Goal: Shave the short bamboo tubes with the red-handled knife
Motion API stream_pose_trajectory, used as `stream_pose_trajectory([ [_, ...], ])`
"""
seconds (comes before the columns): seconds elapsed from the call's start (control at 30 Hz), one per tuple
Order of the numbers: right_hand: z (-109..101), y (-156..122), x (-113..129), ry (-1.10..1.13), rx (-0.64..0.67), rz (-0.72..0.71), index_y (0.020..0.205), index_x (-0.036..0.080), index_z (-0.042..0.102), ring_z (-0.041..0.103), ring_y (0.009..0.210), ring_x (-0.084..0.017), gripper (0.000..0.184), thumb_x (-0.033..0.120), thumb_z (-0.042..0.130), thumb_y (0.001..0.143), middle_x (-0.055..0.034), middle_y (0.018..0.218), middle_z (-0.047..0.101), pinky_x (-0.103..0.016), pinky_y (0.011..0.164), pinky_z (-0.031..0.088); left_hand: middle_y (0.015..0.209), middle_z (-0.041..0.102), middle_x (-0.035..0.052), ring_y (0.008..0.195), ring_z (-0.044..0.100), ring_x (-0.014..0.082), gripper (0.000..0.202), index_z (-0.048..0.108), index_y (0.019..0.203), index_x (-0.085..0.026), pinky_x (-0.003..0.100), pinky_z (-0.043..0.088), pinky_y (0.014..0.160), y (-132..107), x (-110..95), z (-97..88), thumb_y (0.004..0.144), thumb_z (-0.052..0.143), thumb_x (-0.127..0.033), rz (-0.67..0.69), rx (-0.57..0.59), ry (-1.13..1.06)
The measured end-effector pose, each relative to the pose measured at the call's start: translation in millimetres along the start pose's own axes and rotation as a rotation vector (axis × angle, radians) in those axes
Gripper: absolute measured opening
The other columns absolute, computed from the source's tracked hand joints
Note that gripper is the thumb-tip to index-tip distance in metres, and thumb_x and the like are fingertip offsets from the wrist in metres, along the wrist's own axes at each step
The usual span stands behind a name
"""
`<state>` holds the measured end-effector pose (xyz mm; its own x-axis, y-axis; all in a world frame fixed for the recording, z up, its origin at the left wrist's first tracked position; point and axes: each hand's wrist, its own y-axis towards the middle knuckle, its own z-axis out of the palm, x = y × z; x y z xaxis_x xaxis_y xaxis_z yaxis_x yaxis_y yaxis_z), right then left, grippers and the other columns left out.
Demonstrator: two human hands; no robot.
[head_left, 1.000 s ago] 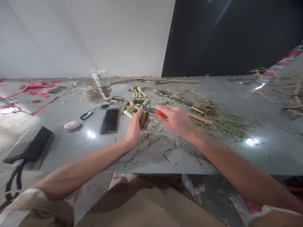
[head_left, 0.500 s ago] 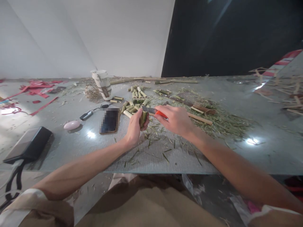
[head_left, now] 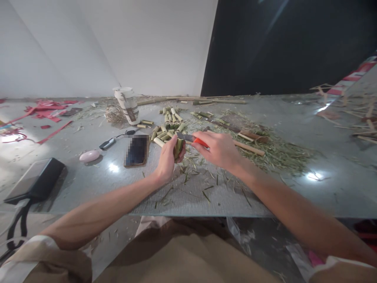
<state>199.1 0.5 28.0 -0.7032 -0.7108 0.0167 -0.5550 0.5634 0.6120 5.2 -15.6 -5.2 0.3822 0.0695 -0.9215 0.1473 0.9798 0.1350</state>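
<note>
In my left hand (head_left: 168,159) is a short green bamboo piece (head_left: 178,149), gripped between thumb and fingers. My right hand (head_left: 219,149) is wrapped round the orange handle of a knife (head_left: 186,136). Its grey blade points left and meets the top of the piece by my left thumb; the exact contact is hard to make out. Just behind my left hand lies a pile of cut bamboo pieces (head_left: 172,118). Green shavings (head_left: 282,157) are heaped to the right of my right hand, with a bamboo stick (head_left: 250,147) lying across them.
Left of my hands lie a phone (head_left: 137,151), a pink oval object (head_left: 90,156) and a black box with cables (head_left: 37,179). A paper cup (head_left: 127,104) stands behind, beside a woven ball (head_left: 114,114). Red strips (head_left: 48,110) lie far left. The table's front edge (head_left: 188,215) runs before me.
Almost nothing differs. Both hands, the knife and the bamboo piece keep practically the same place and pose.
</note>
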Motion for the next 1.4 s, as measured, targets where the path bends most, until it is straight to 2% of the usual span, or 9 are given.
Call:
stream_pose_trajectory([
  [1.07, 1.6, 0.1, 0.2, 0.000, -0.010, -0.007, 0.119, 0.021, 0.068, 0.068, 0.073, -0.015, 0.032, 0.041, 0.046, 0.107, -0.0034, 0.101, 0.079, -0.031, 0.062, 0.042, 0.059, 0.043, -0.0013, 0.052, 0.033, 0.0103, 0.048, 0.060, 0.075, -0.018, 0.025, 0.025, 0.046, 1.1, 1.6, -1.3, 0.102, 0.045, -0.055, -0.001, 0.011, 0.000],
  [1.3, -0.5, 0.8, 0.9, 0.012, -0.167, 0.161, 0.113, 0.021, 0.071, 0.069, 0.075, -0.018, 0.033, 0.045, 0.050, 0.103, -0.0040, 0.098, 0.078, -0.030, 0.062, 0.041, 0.062, 0.043, -0.0015, 0.053, 0.033, 0.0113, 0.046, 0.055, 0.073, -0.020, 0.027, 0.026, 0.048, -1.1, -1.0, 0.3, 0.100, 0.047, -0.055, 0.052, 0.049, 0.038],
  [1.4, -0.7, 1.1, 0.5, 0.020, -0.158, 0.171, 0.113, 0.021, 0.071, 0.069, 0.078, -0.019, 0.033, 0.046, 0.050, 0.103, -0.0040, 0.098, 0.078, -0.030, 0.063, 0.041, 0.062, 0.042, -0.0009, 0.055, 0.034, 0.0129, 0.048, 0.052, 0.067, -0.020, 0.029, 0.029, 0.052, -2.4, -0.3, -1.3, 0.098, 0.047, -0.056, 0.120, 0.087, 0.126],
])
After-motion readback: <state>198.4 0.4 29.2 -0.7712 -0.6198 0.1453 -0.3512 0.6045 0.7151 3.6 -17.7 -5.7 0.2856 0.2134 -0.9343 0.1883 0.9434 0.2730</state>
